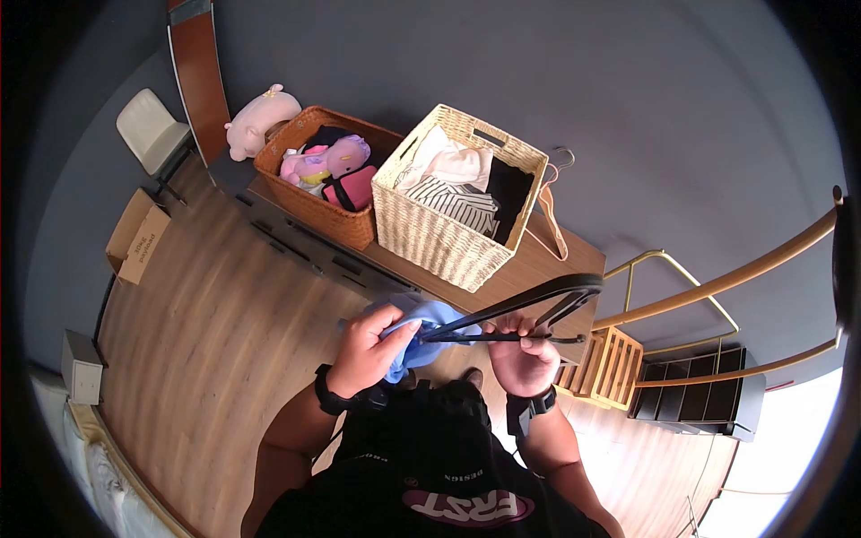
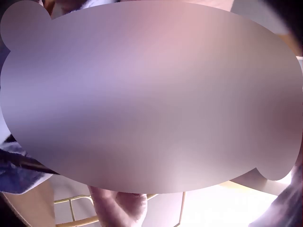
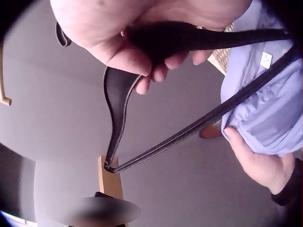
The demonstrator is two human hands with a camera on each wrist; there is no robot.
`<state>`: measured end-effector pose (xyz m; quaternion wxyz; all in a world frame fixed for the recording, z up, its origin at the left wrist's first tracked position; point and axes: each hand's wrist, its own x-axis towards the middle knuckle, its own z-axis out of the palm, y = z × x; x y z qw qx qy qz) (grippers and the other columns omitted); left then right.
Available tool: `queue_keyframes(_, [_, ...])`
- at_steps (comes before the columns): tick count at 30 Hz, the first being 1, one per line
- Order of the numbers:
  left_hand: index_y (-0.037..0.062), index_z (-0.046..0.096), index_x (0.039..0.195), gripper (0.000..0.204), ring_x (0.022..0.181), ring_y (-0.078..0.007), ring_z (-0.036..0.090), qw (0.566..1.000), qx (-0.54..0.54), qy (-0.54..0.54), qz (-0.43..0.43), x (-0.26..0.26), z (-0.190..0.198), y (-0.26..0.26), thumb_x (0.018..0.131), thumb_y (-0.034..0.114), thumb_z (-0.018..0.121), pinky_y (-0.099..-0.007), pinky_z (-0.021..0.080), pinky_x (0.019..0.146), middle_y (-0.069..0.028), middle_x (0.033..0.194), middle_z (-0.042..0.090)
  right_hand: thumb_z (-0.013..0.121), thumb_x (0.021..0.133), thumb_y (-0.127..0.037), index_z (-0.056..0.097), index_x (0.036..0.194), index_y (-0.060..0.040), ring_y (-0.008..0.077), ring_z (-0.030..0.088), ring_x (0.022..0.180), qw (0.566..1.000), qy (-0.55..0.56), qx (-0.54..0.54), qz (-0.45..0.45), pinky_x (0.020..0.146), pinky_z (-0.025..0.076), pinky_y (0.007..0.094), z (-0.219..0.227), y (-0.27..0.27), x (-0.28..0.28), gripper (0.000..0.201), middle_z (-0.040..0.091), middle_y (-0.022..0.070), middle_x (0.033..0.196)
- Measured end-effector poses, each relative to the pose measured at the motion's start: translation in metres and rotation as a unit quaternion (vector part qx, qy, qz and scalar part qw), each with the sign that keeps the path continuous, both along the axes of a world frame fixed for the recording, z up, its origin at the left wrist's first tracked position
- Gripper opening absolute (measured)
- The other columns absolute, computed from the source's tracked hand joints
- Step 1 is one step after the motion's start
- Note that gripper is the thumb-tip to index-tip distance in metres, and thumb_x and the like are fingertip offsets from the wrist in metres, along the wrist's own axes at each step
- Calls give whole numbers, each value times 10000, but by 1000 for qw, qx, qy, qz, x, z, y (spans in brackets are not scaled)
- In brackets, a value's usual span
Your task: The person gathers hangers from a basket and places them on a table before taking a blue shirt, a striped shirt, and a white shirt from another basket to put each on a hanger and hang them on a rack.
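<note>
Head view: on the wearer's side of the cream basket [image 1: 430, 235], the left hand [image 1: 366, 351] grips a blue garment [image 1: 438, 314]; the right hand [image 1: 522, 366] pinches a black hanger [image 1: 502, 306].

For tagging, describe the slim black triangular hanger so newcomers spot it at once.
Find the brown wood-grain tabletop against the grey wall. Before it, a left hand grips light blue cloth; the slim black triangular hanger runs from that cloth to the right hand. Being black and held separates it from the pale metal-hooked hangers beside the cream woven basket.
</note>
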<state>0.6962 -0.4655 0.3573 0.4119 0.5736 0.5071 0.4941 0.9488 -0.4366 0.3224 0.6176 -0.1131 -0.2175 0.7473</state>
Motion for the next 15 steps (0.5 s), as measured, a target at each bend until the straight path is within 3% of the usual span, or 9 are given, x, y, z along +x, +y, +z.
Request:
queue_keyframes(5, [-11, 624, 871, 158, 690, -36, 467, 998, -26, -53, -26, 0, 10, -1, 962, 99, 691, -257, 408, 594, 3, 712, 546, 642, 673, -57, 715, 848, 4, 292, 548, 1103, 996, -83, -19, -18, 1061, 372, 467, -24, 11, -1, 199, 615, 124, 1025])
queue_keyframes(7, [-9, 627, 871, 153, 694, -33, 471, 995, -29, -89, -23, -3, 9, -1, 967, 96, 682, -252, 406, 598, 15, 726, 552, 635, 659, -59, 708, 833, 15, 301, 535, 1164, 984, -176, -18, -22, 1095, 348, 433, -60, 15, 13, 203, 610, 148, 1139])
queue_keyframes(11, [0, 629, 845, 200, 708, -26, 463, 988, -33, -146, 37, -14, 10, 10, 987, 136, 667, -235, 398, 618, 47, 729, 545, 623, 669, -45, 700, 825, 4, 275, 539, 1188, 933, -357, -13, -36, 1093, 351, 384, -72, 10, 30, 181, 608, 152, 1236])
queue_keyframes(15, [-3, 615, 819, 247, 692, -23, 429, 993, -26, -74, 89, -19, -13, 19, 986, 166, 683, -246, 373, 585, 55, 689, 509, 612, 703, -26, 697, 829, 10, 263, 600, 1106, 874, -484, -26, -35, 993, 429, 349, -72, -4, 37, 156, 672, 154, 1178])
